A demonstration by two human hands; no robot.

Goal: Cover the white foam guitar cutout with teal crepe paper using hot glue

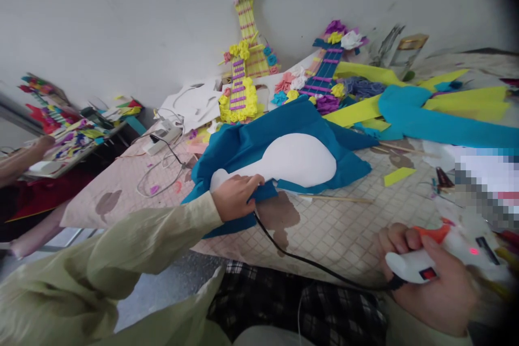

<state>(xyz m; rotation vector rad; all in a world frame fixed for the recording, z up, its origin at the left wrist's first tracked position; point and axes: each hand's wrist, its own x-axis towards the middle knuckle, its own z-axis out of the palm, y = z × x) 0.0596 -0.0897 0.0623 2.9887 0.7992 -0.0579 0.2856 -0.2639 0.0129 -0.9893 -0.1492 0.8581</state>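
A white guitar-shaped cutout (300, 159) lies on a crumpled blue sheet (243, 143), which looks like crepe paper or cloth. My left hand (236, 194) is at the cutout's narrow neck, its fingers closed on the blue sheet folded up along the near edge. In my right hand (446, 289), at the lower right, is a hot glue gun (414, 266) with a white body, a red switch and an orange trigger. Its black cord (295, 254) runs left and passes below my left hand. The gun's tip cannot be made out.
Decorated paper guitars, one yellow (238, 89) and one blue (326, 70), lean at the back. Yellow and blue strips (454, 121) lie at the right. A wooden stick (340, 199) rests near the cutout. A power strip (164, 138) stands left; another person's arm (24, 159) shows beyond.
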